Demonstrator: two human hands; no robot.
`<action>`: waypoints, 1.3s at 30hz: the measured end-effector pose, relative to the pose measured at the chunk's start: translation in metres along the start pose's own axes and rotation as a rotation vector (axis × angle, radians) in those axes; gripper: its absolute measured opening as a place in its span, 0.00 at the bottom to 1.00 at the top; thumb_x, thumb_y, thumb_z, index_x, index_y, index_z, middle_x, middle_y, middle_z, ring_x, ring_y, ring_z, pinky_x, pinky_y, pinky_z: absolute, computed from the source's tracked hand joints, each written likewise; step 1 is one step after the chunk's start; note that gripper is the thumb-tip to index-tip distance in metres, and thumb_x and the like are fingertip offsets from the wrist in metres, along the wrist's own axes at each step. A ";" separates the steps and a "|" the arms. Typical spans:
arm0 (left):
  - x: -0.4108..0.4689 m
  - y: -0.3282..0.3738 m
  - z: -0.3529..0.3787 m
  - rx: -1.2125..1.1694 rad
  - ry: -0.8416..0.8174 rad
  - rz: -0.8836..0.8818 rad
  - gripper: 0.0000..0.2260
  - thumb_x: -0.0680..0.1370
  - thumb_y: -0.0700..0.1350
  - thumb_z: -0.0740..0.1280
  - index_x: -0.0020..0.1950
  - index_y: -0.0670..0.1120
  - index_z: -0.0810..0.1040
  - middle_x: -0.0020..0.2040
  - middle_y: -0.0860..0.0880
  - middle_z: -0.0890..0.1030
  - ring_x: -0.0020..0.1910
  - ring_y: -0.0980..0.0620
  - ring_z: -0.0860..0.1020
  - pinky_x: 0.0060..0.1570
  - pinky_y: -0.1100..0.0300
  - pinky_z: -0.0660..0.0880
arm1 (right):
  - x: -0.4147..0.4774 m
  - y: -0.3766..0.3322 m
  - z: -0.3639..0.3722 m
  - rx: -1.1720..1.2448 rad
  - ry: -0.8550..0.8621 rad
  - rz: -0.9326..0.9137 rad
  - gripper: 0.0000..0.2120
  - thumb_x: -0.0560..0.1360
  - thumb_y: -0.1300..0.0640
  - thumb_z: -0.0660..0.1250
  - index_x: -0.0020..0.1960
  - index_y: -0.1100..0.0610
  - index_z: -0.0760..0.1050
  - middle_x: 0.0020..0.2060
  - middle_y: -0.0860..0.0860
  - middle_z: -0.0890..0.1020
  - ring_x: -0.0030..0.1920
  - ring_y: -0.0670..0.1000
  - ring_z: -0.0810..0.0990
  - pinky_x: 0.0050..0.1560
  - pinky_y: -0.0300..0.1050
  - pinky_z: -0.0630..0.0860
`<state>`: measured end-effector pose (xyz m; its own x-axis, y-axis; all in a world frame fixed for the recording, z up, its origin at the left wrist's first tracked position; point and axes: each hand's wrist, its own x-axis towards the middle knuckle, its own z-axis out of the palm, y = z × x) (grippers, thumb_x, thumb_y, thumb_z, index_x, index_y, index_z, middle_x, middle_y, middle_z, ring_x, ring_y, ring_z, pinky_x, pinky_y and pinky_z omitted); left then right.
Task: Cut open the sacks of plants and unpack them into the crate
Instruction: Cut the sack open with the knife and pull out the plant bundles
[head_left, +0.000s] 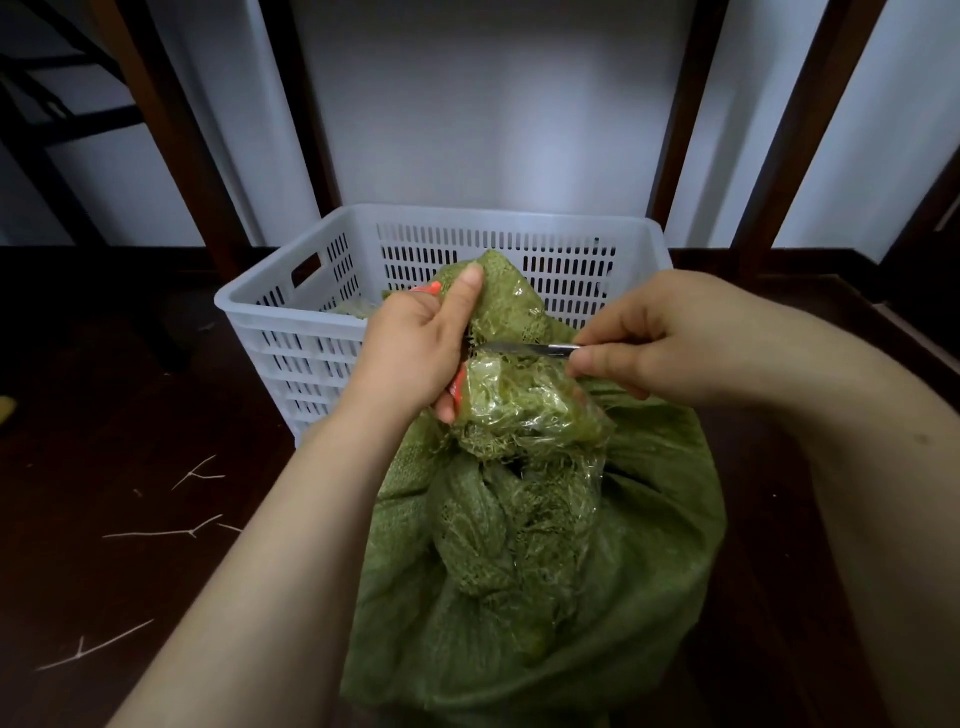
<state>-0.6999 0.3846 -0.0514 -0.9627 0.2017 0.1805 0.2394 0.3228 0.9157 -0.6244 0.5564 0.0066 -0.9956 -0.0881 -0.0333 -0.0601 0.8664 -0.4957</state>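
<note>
The left hand (415, 353) has its fingers curled tight round the bunched neck of the green sack (571, 597), thumb up. The sack sits on the dark floor (130, 415), just in front of the white crate (291, 322). The right hand (639, 348) pinches a blade (524, 349) (slim, metal) — its tip is against that neck.

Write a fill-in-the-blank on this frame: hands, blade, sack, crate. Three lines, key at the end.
1. Of the left hand and the right hand, the one pinching the thin metal blade is the ____.
2. The woven plastic sack, whose bunched neck the left hand grips, is ____ in colour.
3. The white slotted plastic crate stands ____ the sack, farther from the camera.
Missing words: right; green; behind.
</note>
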 end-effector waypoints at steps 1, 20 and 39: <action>0.000 0.000 0.000 0.024 0.006 0.008 0.29 0.79 0.59 0.58 0.26 0.40 0.69 0.16 0.46 0.69 0.13 0.50 0.70 0.16 0.70 0.63 | 0.000 -0.002 0.001 -0.037 0.007 0.007 0.10 0.76 0.47 0.66 0.36 0.43 0.78 0.22 0.35 0.75 0.29 0.41 0.73 0.36 0.40 0.70; -0.004 0.013 -0.008 0.449 0.204 0.205 0.25 0.77 0.60 0.60 0.26 0.48 0.62 0.25 0.49 0.65 0.31 0.43 0.67 0.35 0.56 0.61 | -0.003 -0.057 0.032 -0.512 0.080 0.088 0.16 0.79 0.53 0.59 0.34 0.53 0.61 0.33 0.47 0.71 0.32 0.47 0.68 0.32 0.43 0.64; 0.011 -0.027 -0.018 0.257 0.278 0.239 0.31 0.74 0.64 0.56 0.34 0.35 0.73 0.29 0.44 0.70 0.31 0.46 0.71 0.36 0.55 0.69 | 0.005 -0.038 0.035 -0.447 0.070 0.121 0.11 0.77 0.55 0.64 0.36 0.53 0.70 0.34 0.47 0.75 0.34 0.48 0.72 0.31 0.41 0.65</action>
<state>-0.7189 0.3614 -0.0677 -0.8654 0.0536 0.4981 0.4490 0.5241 0.7237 -0.6250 0.5055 -0.0051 -0.9989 0.0466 -0.0019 0.0466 0.9966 -0.0686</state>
